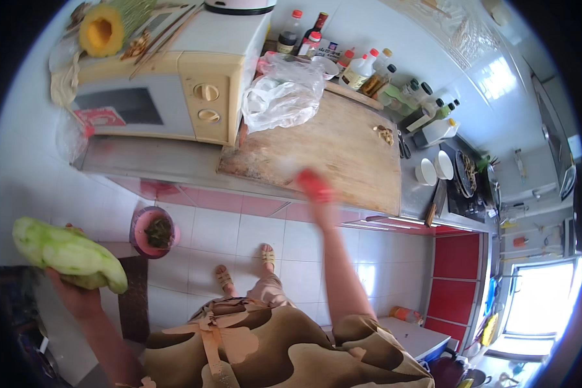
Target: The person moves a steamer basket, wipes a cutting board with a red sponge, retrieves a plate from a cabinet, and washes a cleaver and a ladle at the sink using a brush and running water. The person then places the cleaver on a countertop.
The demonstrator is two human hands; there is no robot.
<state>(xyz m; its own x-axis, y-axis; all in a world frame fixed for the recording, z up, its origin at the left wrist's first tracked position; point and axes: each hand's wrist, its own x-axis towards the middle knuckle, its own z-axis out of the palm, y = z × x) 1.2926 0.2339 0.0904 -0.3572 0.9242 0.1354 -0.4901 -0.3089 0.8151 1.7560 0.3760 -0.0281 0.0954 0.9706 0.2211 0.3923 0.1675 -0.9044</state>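
Observation:
A large peeled, pale green gourd (70, 254) rests in my left hand (80, 293), out to the left above the floor. My palm supports it from below, and some fingertips show over its far side. Motion blurs my right hand (324, 209), which has a red cloth-like thing (313, 185) in its grip at the front edge of a large wooden cutting board (339, 140). The blur hides the fingers and what exactly the red thing is. Small brownish pieces (384, 135) lie at the board's right side, beside black-handled scissors (404, 144).
A microwave oven (213, 72) stands left of the board, with a cut yellow-fleshed squash (102, 30) on top. A crumpled plastic bag (286, 92) covers the board's back left corner. Bottles (361, 70), two white bowls (425, 172) and a knife (435, 203) sit rightward. A pink bin (174, 236) holds scraps.

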